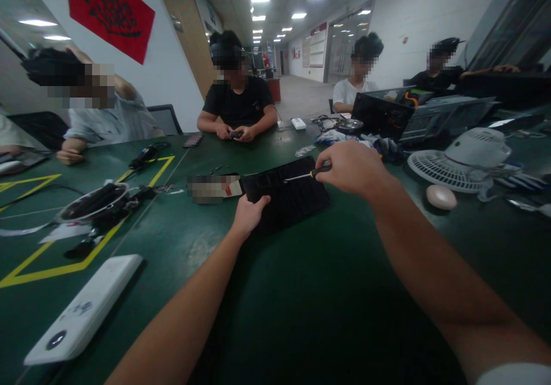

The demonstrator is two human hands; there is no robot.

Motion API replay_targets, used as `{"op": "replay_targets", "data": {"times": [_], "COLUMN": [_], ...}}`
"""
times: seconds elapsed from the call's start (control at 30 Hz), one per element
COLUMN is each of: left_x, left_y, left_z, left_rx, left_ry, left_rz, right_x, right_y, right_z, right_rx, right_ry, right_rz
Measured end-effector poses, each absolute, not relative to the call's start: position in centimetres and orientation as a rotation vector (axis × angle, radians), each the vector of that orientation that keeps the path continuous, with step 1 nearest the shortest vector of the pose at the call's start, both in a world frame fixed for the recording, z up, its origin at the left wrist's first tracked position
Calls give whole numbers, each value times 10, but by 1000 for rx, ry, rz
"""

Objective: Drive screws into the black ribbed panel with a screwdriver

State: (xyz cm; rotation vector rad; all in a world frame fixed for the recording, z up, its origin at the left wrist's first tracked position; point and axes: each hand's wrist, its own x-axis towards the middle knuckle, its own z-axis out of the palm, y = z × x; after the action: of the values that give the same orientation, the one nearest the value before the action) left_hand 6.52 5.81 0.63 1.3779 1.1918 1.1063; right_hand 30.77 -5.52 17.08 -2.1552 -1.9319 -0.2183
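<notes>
My left hand point(249, 216) grips the near left corner of a flat black panel point(293, 198), its thumb lying on top. The panel rests on the green table, slightly turned, with dark recesses on its face that are hard to make out. In my right hand point(353, 167) is a screwdriver point(316, 171) with a yellow and black handle, pinched between thumb and fingers. Its metal shaft points left, and the tip is over the panel's middle; whether it touches is unclear. Just left of the panel lies a small box point(219, 189), partly blurred out.
A white power bank-like block point(84, 310) lies at the near left. Cables in a round white frame point(97, 201) are beyond it. To the right are a white fan point(469, 155) and a pale rounded object point(441, 198). Several people sit around the table point(327, 310).
</notes>
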Motion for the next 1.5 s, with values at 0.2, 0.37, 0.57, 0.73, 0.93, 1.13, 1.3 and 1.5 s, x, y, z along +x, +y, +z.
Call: {"op": "replay_targets", "data": {"times": [0.2, 0.37, 0.57, 0.73, 0.93, 1.13, 1.3, 1.5], "left_x": [65, 65, 66, 66, 66, 66, 66, 67], "left_y": [56, 56, 60, 58, 58, 58, 58, 57], "left_z": [9, 9, 2, 4, 5, 4, 5, 6], "left_rx": [1368, 1375, 1378, 1346, 1365, 1354, 1363, 1339], "left_ry": [1189, 1202, 1190, 1176, 1189, 1183, 1180, 1216], "left_rz": [1115, 1098, 1116, 1117, 1114, 1118, 1107, 1119], "right_x": [310, 311, 312, 320, 324, 320, 318, 318], "right_y": [-55, -53, -56, -59, -60, -60, -57, -56], "right_z": [171, 168, 173, 175, 176, 178, 175, 174], "right_rx": [-2192, -2259, -2275, -2192, -2182, -2240, -2241, -2244], "right_ry": [-1913, -1954, -1975, -1994, -1985, -1974, -1971, -1956], "right_rz": [-196, -140, -116, -114, -176, -191, -182, -182]}}
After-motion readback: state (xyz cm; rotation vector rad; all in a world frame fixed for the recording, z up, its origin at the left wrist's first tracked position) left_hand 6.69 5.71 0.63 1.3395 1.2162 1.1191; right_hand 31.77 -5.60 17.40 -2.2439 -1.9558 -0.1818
